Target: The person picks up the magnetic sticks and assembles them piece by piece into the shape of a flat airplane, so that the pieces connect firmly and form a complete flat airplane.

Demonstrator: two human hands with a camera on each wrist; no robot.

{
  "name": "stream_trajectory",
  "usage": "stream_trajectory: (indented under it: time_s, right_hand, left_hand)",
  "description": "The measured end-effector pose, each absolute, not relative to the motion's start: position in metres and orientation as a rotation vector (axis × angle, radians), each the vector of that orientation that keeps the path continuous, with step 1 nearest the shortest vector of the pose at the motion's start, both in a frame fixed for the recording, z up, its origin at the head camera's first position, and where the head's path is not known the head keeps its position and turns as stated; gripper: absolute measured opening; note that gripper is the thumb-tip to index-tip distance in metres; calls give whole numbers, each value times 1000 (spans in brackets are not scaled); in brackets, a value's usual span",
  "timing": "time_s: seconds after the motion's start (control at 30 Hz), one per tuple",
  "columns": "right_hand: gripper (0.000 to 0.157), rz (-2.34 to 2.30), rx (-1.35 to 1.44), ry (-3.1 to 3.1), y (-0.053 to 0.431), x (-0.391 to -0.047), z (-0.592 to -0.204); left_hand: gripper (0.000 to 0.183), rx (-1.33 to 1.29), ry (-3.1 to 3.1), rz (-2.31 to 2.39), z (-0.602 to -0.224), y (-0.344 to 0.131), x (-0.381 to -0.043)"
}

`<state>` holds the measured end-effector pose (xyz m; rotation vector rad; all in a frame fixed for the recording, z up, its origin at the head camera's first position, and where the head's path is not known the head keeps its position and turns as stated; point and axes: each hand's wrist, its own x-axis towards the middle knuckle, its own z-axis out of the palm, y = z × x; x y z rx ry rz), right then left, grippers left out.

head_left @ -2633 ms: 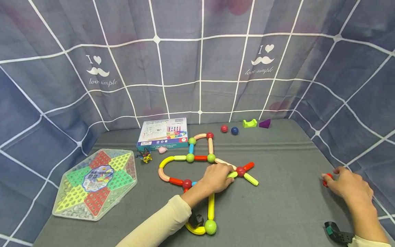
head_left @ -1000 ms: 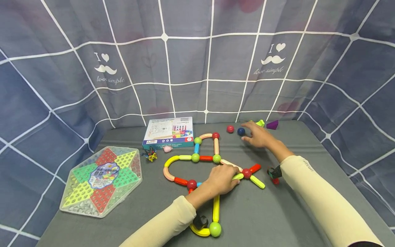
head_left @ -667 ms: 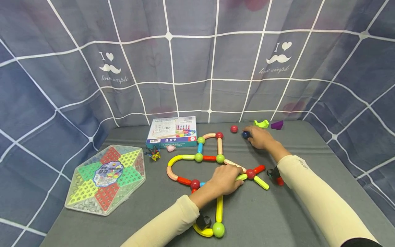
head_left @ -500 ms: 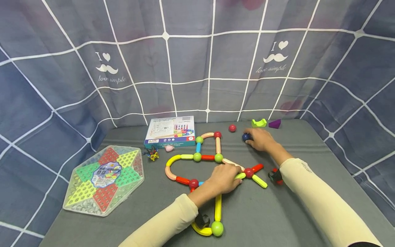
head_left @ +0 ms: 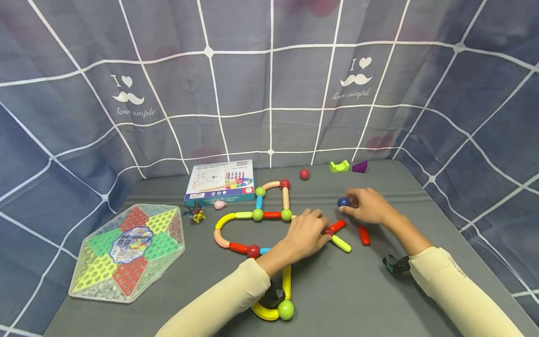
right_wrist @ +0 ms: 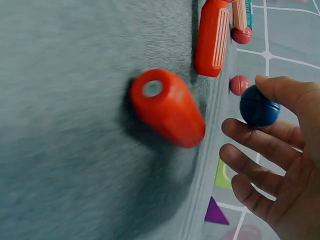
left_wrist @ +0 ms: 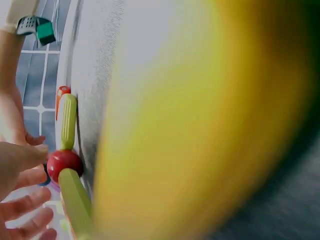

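Observation:
My right hand (head_left: 368,206) pinches a dark blue ball (right_wrist: 259,106) between thumb and fingertips, close over the table, its other fingers spread. Just below it lies a loose red magnetic rod (head_left: 364,235), a metal disc showing in its end in the right wrist view. My left hand (head_left: 306,234) is over the right arm of the magnetic rod-and-ball figure, fingers loosely extended. In the left wrist view its thumb tip is right at a red ball (left_wrist: 64,162) that joins two light green rods (left_wrist: 67,122). That hand hides part of the figure in the head view.
At the back stand a toy box (head_left: 220,181), a red ball (head_left: 304,174), a green curved block (head_left: 339,166) and a purple block (head_left: 360,166). A hexagonal checkers case (head_left: 130,250) lies left, near a small figurine (head_left: 196,214) and a pink piece (head_left: 219,204).
My right hand has left the red rod on the table, taken the blue ball from the back and brought it nearer. My left hand has shifted right toward the red joint ball.

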<state>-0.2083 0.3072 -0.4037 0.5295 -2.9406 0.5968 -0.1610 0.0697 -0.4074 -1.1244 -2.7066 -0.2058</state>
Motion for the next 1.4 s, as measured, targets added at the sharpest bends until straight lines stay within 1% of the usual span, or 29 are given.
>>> stream_trajectory:
  time_s: [0.1, 0.17, 0.37, 0.57, 0.8, 1.03, 1.13, 1.3, 1.4]
  right_hand:
    - [39, 641, 541, -2949, 309, -200, -406]
    - [38, 683, 554, -2944, 310, -196, -408]
    - [29, 783, 582, -2944, 318, -189, -415]
    - [24, 908, 612, -2951, 325, -186, -421]
    - [27, 1086, 637, -2938, 327, -183, -420]
    - [26, 1097, 633, -2960, 325, -180, -418]
    - [27, 1061, 619, -2967, 325, -179, -420]
    - [34, 926, 584, -2961, 328, -174, -424]
    - [31, 862, 492, -2933, 331, -167, -423]
  left_hand:
    - [32, -1148, -2767, -143, -407, 73, -163]
    - [35, -1150, -2804, -111, -408, 75, -165]
    - [28, -1140, -2821, -173, -413, 75, -170]
    - [29, -1141, -2780, -225, -414, 76, -169]
    - [31, -1140, -2783, -226, -413, 76, -168]
    - [31, -1138, -2781, -221, -413, 76, -167]
    - [31, -1138, -2787, -212, -413, 76, -167]
    - [31, -1138, -2796, -210, -413, 77, -166]
    - [31, -1141, -2794, -211, -413, 77, -166]
